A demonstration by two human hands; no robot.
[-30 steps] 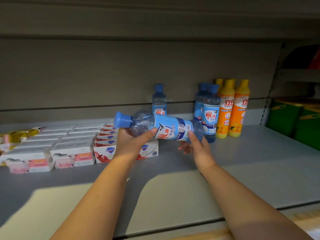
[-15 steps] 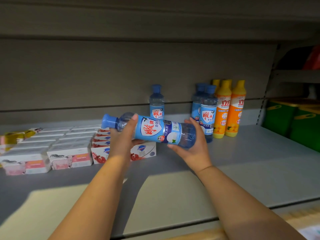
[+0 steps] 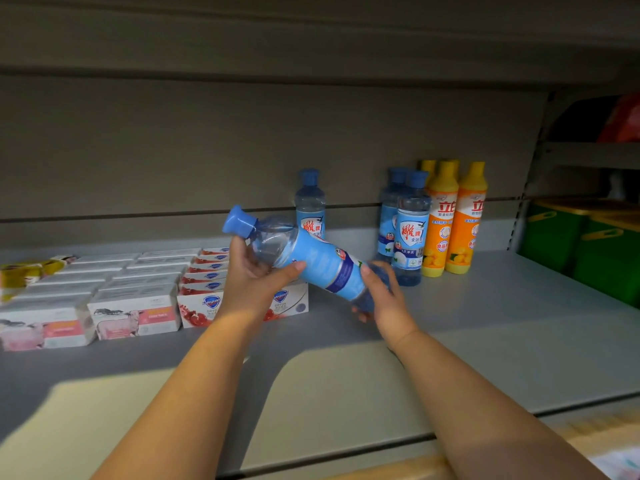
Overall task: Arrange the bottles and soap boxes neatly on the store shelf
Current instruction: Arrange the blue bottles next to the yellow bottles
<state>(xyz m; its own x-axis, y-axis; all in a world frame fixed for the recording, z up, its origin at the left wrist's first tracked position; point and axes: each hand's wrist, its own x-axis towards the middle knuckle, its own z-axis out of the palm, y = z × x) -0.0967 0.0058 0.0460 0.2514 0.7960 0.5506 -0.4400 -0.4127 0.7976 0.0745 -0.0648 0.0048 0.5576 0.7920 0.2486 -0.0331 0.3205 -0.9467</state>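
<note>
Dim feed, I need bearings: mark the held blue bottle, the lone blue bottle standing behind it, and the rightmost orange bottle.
held blue bottle point(image 3: 322, 262): head view, on its blue label.
lone blue bottle point(image 3: 310, 201): head view, on its clear shoulder.
rightmost orange bottle point(image 3: 467, 225): head view, on its orange label.

Colours noted
Blue cap + label on held bottle point(image 3: 311, 261); rear btls point(image 3: 464, 223) orange w/ yellow caps; soap boxes point(image 3: 135, 313) white-pink.

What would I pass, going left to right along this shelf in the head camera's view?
Pink-and-white soap boxes → red-and-white soap boxes → tilted blue bottle, held off the shelf → two standing blue bottles → orange bottles → green bins.
</note>
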